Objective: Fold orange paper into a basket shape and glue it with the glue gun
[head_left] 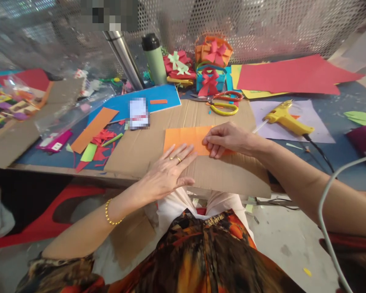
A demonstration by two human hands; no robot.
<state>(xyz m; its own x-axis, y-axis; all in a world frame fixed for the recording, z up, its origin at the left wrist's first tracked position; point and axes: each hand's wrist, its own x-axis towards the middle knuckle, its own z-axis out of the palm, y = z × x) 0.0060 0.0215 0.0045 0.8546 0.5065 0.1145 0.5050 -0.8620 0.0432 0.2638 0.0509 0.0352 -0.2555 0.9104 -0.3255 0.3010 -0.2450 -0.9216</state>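
A sheet of orange paper [183, 135] lies on a cardboard sheet [149, 150] in front of me, with crease lines showing across it. My left hand [167, 167] rests flat, fingers stretched out over the paper's lower left part; two rings are on it. My right hand [224, 140] is closed in a pinch at the paper's right side, its curled fingertips at the lower edge. That hand covers part of the paper. Beyond the paper lie scissors with yellow handles [224, 109] and scissors with red handles [228, 96].
On the right, a yellow glue gun [289, 118] lies on lilac paper [317, 122], its cord trailing toward me. Behind stand small paper baskets with bows [212, 81], a green bottle [156, 61] and red sheets [286, 77]. Paper scraps [102, 140] lie left. A white cable [323, 203] hangs right.
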